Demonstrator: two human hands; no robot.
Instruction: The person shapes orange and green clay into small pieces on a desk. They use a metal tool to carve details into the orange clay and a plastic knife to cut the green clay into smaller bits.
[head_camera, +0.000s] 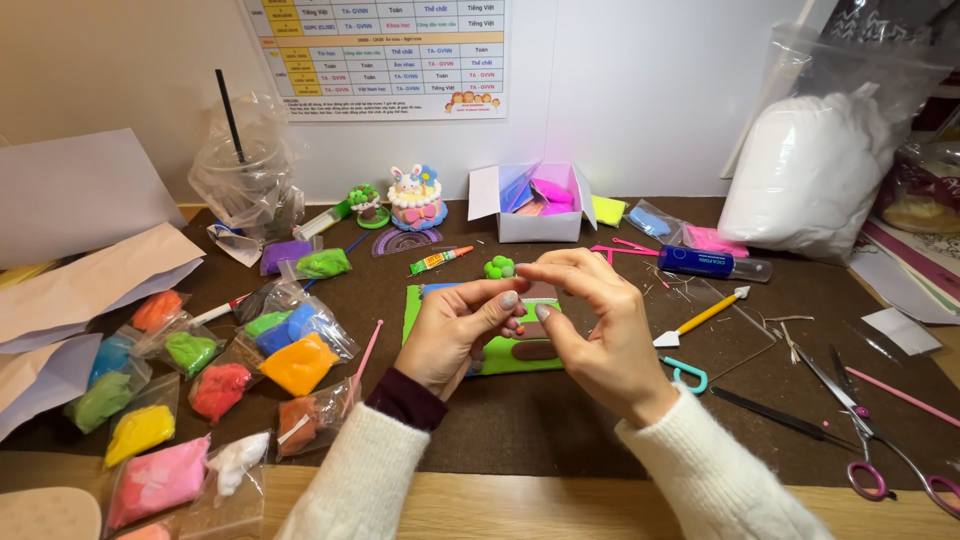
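My left hand (455, 335) and my right hand (600, 325) meet fingertip to fingertip over a green clay board (500, 352) on the dark brown mat (560, 420). Between the fingertips sits a tiny reddish bit of clay (520, 322), pinched by both hands. On the board lies a brown clay slab (535, 350), partly hidden by my fingers. A small green clay ball cluster (499, 267) rests just behind the hands.
Bags of coloured clay (210, 370) lie at the left. An open white box (538, 203), a clay bunny cake (416, 198), a glue tube (440, 260) stand behind. A yellow-handled tool (700, 317), tweezers (780, 418), scissors (870, 430) lie right. A big white bag (810, 170) sits far right.
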